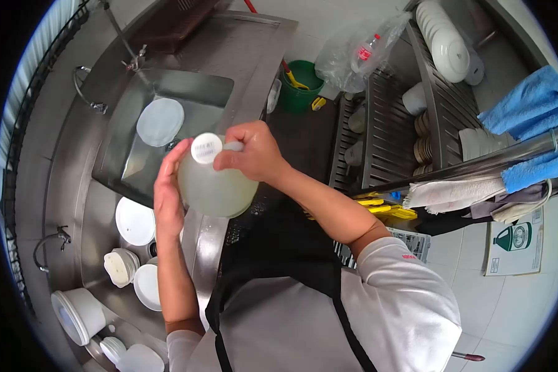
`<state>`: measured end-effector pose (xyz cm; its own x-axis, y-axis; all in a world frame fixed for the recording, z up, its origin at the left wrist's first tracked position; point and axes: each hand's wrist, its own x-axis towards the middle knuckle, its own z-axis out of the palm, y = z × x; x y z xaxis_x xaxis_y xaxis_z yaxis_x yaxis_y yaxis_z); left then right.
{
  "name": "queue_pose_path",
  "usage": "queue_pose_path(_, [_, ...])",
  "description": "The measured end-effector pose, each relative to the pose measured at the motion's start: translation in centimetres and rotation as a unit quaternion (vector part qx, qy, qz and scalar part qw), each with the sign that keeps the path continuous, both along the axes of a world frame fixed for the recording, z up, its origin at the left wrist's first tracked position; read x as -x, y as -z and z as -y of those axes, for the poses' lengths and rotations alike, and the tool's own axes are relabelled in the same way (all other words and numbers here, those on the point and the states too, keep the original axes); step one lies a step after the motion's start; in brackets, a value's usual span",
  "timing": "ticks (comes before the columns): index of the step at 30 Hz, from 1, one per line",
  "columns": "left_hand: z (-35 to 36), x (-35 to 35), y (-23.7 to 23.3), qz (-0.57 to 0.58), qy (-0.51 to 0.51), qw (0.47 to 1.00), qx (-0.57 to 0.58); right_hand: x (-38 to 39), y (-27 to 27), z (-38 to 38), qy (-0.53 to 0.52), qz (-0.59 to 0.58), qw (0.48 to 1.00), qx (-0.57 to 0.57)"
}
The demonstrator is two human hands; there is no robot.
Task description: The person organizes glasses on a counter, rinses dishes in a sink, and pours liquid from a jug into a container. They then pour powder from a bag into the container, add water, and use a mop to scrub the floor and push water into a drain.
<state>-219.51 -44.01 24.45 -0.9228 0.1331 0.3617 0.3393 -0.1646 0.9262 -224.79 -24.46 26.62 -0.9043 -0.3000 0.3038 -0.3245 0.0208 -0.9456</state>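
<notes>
A big translucent plastic jug [220, 189] with pale yellowish liquid inside is held up over the front edge of the sink. Its round white cap [206, 148] carries printed lettering too small to read. My right hand [252, 152] is closed round the jug's handle, right beside the cap. Against the jug's left side rests my left hand [170, 186], its fingers long and slightly curved, steadying it. Behind the jug, a round white lid [160, 122] lies in the steel sink basin [208, 93].
White plates [135, 221], bowls [121, 268] and tubs [79, 316] crowd the left counter. Taps [93, 102] stand along the back wall. A green bucket [301, 87] sits on the floor. Right are slatted racks [387, 133] with dishes and hanging blue cloths [530, 105].
</notes>
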Motion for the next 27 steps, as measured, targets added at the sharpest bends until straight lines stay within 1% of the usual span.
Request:
queue_pose_path(1, [-0.2, 0.3, -0.7, -0.017, 0.016, 0.999, 0.034, 0.2, 0.4, -0.1, 0.008, 0.047, 0.999, 0.025])
queue_pose_path(2, [-0.4, 0.7, -1.3, -0.033, 0.03, 0.997, 0.067, 0.6, 1.7, -0.1, -0.025, 0.02, 0.999, 0.021])
queue_pose_path(4, [-0.1, 1.3, -2.5, -0.047, 0.028, 0.988, 0.143, 0.7, 1.4, 0.2, -0.035, -0.056, 0.997, -0.028])
queue_pose_path(5, [0.4, 2.0, -2.8, -0.072, 0.048, 0.983, 0.163, 0.9, 1.1, 0.8, -0.052, -0.099, 0.993, -0.044])
queue_pose_path(7, [1.0, 3.2, -2.7, -0.122, 0.077, 0.971, 0.189, 1.6, 2.1, 1.0, -0.061, -0.126, 0.99, -0.026])
queue_pose_path(10, [0.3, 3.2, -5.2, -0.093, 0.09, 0.968, 0.216, 2.0, 1.8, -0.2, -0.147, -0.059, 0.987, 0.0])
queue_pose_path(13, [-0.7, 4.4, -6.5, -0.111, 0.104, 0.966, 0.211, 1.9, 1.7, 0.1, -0.171, -0.016, 0.979, 0.114])
queue_pose_path(16, [-0.6, 6.4, -7.1, -0.18, 0.199, 0.93, 0.253, 3.7, 3.2, -0.8, -0.251, -0.052, 0.959, 0.12])
queue_pose_path(18, [-1.7, 6.4, -6.5, -0.183, 0.149, 0.936, 0.262, 3.2, 3.8, -0.2, -0.191, -0.102, 0.967, 0.137])
queue_pose_path(19, [-1.7, 6.0, -6.5, -0.18, 0.115, 0.938, 0.272, 3.2, 3.2, -0.5, -0.182, -0.125, 0.973, 0.072])
queue_pose_path(20, [-2.1, 5.3, -6.6, -0.166, 0.057, 0.947, 0.27, 3.2, 2.6, -0.9, -0.172, -0.15, 0.973, 0.008])
queue_pose_path(23, [-2.9, 4.1, -6.7, -0.14, -0.029, 0.948, 0.286, 2.1, 3.7, 0.3, -0.043, -0.203, 0.978, 0.02])
queue_pose_path(24, [-3.3, 3.7, -6.9, -0.134, -0.066, 0.946, 0.289, 1.3, 3.0, 0.3, -0.011, -0.187, 0.982, -0.002])
queue_pose_path(27, [-3.7, 3.0, -6.4, -0.111, -0.163, 0.933, 0.299, -0.1, 3.8, 1.2, 0.085, -0.187, 0.976, -0.067])
